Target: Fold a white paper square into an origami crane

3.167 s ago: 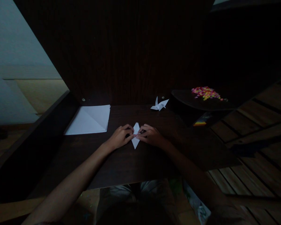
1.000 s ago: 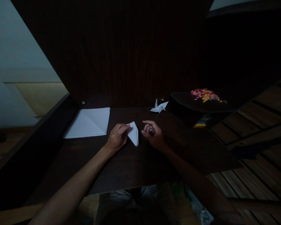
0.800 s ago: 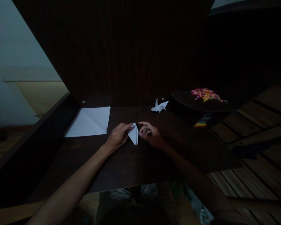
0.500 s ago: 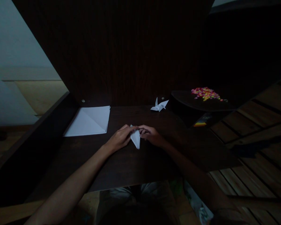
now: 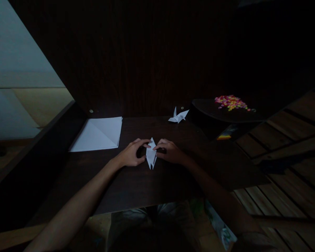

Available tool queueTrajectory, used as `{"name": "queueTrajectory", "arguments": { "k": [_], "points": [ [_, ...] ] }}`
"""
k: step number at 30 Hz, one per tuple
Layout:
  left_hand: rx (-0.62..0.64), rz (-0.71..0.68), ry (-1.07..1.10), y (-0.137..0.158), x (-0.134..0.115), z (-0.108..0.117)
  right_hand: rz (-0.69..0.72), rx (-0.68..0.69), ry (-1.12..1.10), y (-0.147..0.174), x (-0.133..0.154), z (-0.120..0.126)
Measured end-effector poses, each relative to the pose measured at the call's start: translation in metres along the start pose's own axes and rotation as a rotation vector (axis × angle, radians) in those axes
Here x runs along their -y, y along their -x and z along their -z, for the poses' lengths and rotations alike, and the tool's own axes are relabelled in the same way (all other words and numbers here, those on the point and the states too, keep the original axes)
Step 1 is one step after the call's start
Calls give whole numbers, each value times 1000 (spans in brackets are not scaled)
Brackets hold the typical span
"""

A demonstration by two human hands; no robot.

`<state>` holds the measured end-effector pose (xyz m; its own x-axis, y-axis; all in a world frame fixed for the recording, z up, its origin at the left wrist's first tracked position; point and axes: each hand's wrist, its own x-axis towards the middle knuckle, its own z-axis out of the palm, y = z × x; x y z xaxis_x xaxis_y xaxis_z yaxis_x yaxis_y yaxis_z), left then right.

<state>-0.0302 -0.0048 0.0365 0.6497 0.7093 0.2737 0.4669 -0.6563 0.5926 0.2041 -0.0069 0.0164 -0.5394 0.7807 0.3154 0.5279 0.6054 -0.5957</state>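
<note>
A folded piece of white origami paper [image 5: 151, 156] lies on the dark desk between my hands. It is a narrow diamond, with its lower end split into two points. My left hand [image 5: 133, 152] grips its left edge, thumb low and fingertips near the top. From the other side my right hand [image 5: 169, 151] has its fingertips on the paper's right edge and upper face. Farther back stands a finished white paper crane [image 5: 178, 116]. A stack of square white paper [image 5: 98, 133], the top sheet creased diagonally, rests to the left.
On a raised dark shelf [image 5: 204, 105] at the right sits a heap of small colourful pieces [image 5: 232, 102]. A low dark side panel [image 5: 42, 148] bounds the desk on the left. A tall dark back panel [image 5: 136, 63] rises behind. Wooden slats [image 5: 291, 185] show at the right.
The folded paper has gone from a kite shape to a longer diamond with two separate lower points. My fingers have shifted from its top to its sides. The view has tilted slightly.
</note>
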Motion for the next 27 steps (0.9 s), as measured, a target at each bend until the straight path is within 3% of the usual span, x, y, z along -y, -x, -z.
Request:
{"name": "queueTrajectory", "arguments": {
  "k": [4, 12, 18, 27],
  "points": [
    [32, 1, -4, 0, 3, 3, -14, -22, -7, -1, -2, -1],
    [-70, -57, -7, -7, 9, -9, -74, -42, -18, -7, -1, -5],
    [-125, 18, -4, -9, 13, -14, -121, -50, -11, -9, 0, -5],
    [-204, 235, 138, -9, 14, -20, -327, -151, -126, -12, 0, -12]
  ]
}}
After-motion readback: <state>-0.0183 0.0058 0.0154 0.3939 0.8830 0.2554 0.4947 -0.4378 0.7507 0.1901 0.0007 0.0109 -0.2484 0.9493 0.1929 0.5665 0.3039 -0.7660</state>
